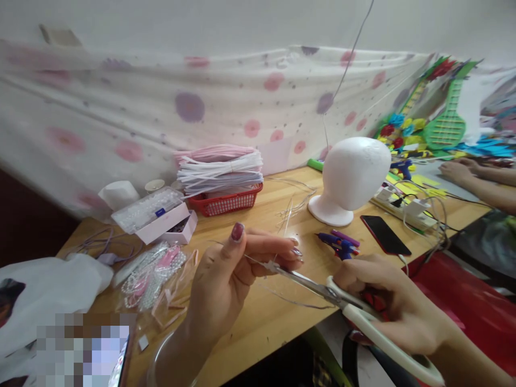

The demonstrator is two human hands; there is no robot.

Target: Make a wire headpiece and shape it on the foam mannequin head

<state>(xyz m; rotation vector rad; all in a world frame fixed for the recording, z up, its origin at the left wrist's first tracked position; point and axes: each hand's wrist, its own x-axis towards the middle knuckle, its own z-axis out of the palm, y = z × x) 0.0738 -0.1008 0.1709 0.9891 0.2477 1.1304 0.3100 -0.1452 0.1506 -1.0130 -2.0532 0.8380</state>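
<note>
My right hand (397,306) grips a pair of scissors (318,287) with cream handles, fingers in the loops. The metal blades point left, and their tips meet a small pale piece (272,266) in front of my left fingers. A thin wire (253,260) runs from that piece into my left hand (226,279), which is closed on it with the thumb raised. Whether the blades touch the wire itself, I cannot tell. Below the blades another thin strand (296,302) curves over the wooden table (237,355).
Behind are a red basket (228,201) of pipe cleaners (221,166) and a white foam head (355,172). A blue glue gun (338,244) and a phone (386,235) lie right. Bead packets (153,274) and a bead box (149,209) sit left. Another person's hands (463,174) rest far right.
</note>
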